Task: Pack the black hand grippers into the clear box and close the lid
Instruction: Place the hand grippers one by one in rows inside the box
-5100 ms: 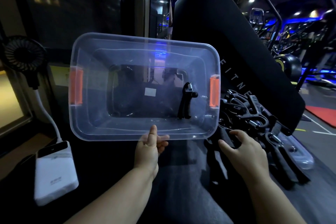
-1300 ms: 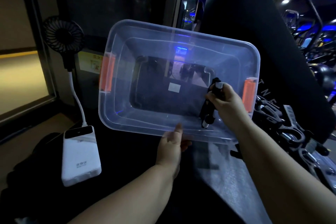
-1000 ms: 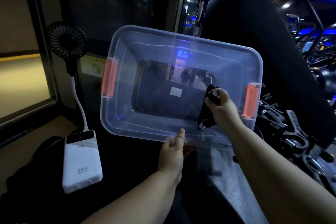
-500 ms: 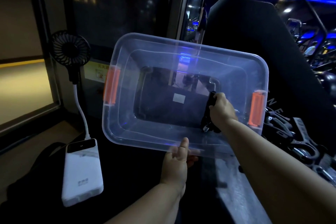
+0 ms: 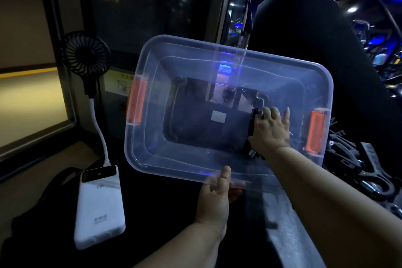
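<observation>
The clear box (image 5: 185,159) with orange latches is tilted up, its open side facing me. My left hand (image 5: 215,200) grips its near rim, thumb on the inside. My right hand (image 5: 269,130) reaches into the box at its right end. It holds one black hand gripper (image 5: 251,128) against the box floor; the thumb lies on the handle and the outer fingers are spread. The hand covers most of that gripper. A pile of several more black hand grippers (image 5: 359,169) lies to the right of the box.
A white power bank (image 5: 100,206) lies at the left on a dark cloth, with a small black fan (image 5: 86,54) on a white neck plugged into it. A large black padded backrest (image 5: 304,39) stands behind the box. Gym machines fill the far right.
My right hand has carried the gripper deeper into the box, down to its floor, and its fingers have spread. The box has tilted slightly. My left hand keeps its grip on the rim.
</observation>
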`<state>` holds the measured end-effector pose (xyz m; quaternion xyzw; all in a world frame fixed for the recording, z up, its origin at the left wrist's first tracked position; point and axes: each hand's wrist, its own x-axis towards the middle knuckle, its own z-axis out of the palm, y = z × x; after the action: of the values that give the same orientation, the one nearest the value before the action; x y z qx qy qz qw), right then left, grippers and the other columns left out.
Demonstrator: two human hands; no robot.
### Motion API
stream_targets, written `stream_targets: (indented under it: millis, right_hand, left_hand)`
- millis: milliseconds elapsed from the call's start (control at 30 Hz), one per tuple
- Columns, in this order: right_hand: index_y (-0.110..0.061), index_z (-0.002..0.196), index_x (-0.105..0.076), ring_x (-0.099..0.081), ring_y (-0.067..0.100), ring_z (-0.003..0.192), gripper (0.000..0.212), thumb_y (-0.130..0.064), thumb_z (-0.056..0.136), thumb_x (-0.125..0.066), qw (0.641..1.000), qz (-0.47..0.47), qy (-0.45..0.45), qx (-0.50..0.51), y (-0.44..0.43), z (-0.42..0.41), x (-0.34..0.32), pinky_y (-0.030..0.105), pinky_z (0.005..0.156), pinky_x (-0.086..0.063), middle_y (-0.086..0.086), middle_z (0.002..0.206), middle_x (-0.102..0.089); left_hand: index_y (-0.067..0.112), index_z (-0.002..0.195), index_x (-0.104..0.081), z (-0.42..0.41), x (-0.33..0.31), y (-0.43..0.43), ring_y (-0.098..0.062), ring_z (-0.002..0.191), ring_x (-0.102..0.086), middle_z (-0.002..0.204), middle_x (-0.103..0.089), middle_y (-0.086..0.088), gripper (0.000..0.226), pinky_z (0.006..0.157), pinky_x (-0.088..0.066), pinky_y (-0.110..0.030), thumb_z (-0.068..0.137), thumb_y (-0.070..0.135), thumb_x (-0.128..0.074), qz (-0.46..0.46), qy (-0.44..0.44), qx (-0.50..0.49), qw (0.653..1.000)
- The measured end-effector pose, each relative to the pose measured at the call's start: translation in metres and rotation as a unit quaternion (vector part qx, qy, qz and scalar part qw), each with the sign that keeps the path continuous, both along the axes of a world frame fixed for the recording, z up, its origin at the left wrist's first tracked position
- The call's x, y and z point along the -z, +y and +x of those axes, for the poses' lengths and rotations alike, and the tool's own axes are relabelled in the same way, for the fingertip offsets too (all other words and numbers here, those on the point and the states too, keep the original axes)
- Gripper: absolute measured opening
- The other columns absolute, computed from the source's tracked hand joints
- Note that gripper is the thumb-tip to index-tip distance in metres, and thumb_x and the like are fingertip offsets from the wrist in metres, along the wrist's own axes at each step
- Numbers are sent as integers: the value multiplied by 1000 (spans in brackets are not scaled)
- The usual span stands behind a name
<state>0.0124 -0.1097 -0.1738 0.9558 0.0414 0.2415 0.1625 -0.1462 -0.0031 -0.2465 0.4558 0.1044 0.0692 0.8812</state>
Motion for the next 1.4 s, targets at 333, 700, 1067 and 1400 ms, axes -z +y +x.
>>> stream_targets:
  millis: [333, 700, 1067, 1400]
  right_hand:
    - [-17, 141, -42, -20, 27, 139, 60, -38, 86, -52, 986, -151, 76, -6, 4, 1, 16, 64, 87, 38, 1, 146, -33]
    - [-21, 147, -32, -1, 24, 148, 69, -47, 86, -53, 984, -146, 100, -37, -8, 2, 10, 58, 111, 13, -1, 159, -16]
    - [-23, 149, -29, -1, 23, 148, 91, -62, 74, -63, 980, -155, 108, -56, -16, 3, 5, 55, 113, 11, -2, 159, -15]
    - [-31, 150, -26, 20, 24, 146, 78, -72, 85, -38, 990, -104, 67, -69, -12, -17, -2, 65, 108, 17, 0, 162, 5]
  left_hand:
    - [9, 99, -57, 1, 1, 0, -7, 59, -63, 65, -71, -6, 25, 62, -47, -21, 94, 32, -50, 12, -3, -6, 1000]
    - [4, 99, -57, -2, 0, 0, -6, 53, -59, 68, -71, -10, 27, 53, -46, -15, 94, 29, -50, 17, -11, -7, 1000]
    - [1, 96, -58, 1, 1, 0, -8, 54, -60, 69, -71, -12, 28, 56, -47, -19, 93, 28, -51, 21, -16, -16, 1000]
    - [6, 106, -58, 0, 0, -2, -10, 64, -61, 75, -74, -9, 33, 62, -45, -22, 93, 35, -50, 49, 5, -22, 999]
